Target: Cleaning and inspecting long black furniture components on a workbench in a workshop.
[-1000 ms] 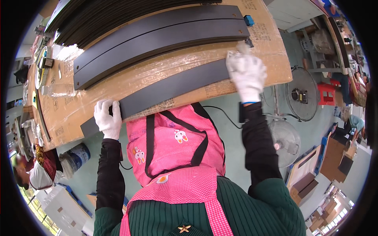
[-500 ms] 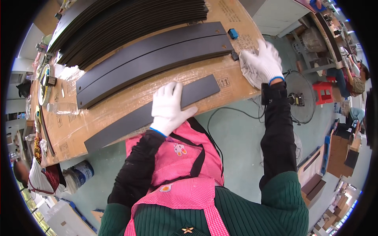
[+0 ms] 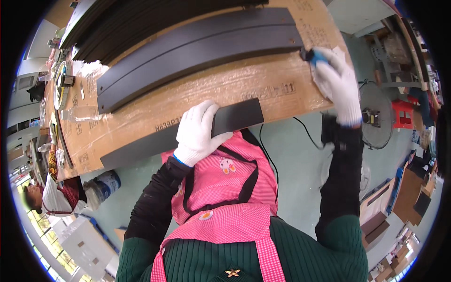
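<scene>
A long dark grey strip lies along the near edge of the table in front of me. My left hand, in a white knit glove, lies across the strip, fingers reaching over its far edge and thumb by its near edge. At the table's right corner my right hand, also gloved, has its fingers closed on a small blue block. A small black piece sits right beside the block. Beneath the right hand a whitish cloth is partly hidden.
Two long dark grey boards lie side by side farther in, before a tall stack of dark boards. A clear plastic bottle and tape roll are at the left. A floor fan and red stool stand right.
My right hand has gone from the cloth to the blue block and taken hold of it. The near strip has shifted toward me and tilted under my left hand, uncovering print on the cardboard.
</scene>
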A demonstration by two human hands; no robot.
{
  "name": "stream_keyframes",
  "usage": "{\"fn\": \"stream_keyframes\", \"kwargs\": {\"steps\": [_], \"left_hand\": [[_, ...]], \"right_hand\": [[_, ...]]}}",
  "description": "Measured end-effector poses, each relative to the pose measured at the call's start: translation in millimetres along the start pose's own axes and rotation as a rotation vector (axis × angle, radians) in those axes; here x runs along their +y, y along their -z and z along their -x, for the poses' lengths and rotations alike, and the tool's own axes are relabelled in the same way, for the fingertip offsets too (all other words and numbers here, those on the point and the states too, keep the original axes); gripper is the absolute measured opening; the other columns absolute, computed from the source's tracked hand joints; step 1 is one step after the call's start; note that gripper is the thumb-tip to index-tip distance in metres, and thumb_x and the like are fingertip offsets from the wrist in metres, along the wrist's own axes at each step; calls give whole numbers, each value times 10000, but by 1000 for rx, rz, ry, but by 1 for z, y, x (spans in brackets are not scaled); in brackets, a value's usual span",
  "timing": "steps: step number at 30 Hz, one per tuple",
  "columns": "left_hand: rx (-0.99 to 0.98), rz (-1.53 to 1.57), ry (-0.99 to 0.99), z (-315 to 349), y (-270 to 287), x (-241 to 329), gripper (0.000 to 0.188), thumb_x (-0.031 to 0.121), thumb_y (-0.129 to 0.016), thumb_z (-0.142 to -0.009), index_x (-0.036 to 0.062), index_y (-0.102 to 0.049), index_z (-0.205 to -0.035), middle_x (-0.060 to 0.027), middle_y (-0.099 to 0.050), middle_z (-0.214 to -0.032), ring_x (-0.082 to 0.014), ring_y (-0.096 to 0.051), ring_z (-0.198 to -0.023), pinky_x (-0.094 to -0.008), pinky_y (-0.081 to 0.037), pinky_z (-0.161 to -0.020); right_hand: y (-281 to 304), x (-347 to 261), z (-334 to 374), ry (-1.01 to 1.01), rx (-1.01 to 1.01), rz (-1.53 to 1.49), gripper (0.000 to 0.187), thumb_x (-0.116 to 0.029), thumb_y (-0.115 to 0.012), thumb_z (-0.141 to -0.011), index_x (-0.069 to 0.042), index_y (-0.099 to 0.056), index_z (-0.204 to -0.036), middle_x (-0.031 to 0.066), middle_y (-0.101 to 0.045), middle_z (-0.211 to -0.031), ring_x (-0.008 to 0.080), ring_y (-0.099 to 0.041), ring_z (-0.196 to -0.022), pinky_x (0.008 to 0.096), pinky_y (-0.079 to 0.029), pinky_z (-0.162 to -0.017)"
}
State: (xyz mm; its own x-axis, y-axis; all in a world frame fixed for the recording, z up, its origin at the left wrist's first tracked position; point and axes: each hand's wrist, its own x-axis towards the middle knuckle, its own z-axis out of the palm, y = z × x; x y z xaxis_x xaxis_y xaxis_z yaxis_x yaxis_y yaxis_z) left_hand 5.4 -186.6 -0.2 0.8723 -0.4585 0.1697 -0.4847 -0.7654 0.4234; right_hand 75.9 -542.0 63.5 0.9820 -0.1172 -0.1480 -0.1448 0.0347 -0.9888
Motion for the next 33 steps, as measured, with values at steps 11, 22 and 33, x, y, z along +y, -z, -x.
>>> {"fn": "stream_keyframes", "kwargs": {"steps": [11, 22, 33], "left_hand": [[-82, -38, -69, 6, 1, 6, 781, 363, -923, -654, 43, -626, -1301, -142, -613, -1347, -363, -599, -1219, -487, -471, -1042], [-50, -35, -77, 9, -1, 0, 776, 367, -934, -620, 38, -654, -1265, -140, -634, -1323, -364, -616, -1197, -476, -479, -1039], [-65, -36, -63, 9, -1, 0, 768, 400, -932, -642, 48, -662, -1269, -114, -626, -1318, -343, -595, -1223, -467, -478, -1044]], "right_hand": [[-28, 113, 140, -193, -71, 37, 342, -24, -706, -907, -13, -636, -1241, 52, -716, -1121, 116, -679, -1017, 283, -538, -930], [-53, 115, 140, 50, -57, 289, 309, -31, -733, -843, -30, -689, -1148, 88, -710, -1043, 188, -686, -930, 324, -547, -873], [-51, 110, 136, 89, -20, 404, 305, -25, -741, -812, -31, -691, -1113, 107, -688, -982, 231, -686, -890, 337, -548, -836]]}}
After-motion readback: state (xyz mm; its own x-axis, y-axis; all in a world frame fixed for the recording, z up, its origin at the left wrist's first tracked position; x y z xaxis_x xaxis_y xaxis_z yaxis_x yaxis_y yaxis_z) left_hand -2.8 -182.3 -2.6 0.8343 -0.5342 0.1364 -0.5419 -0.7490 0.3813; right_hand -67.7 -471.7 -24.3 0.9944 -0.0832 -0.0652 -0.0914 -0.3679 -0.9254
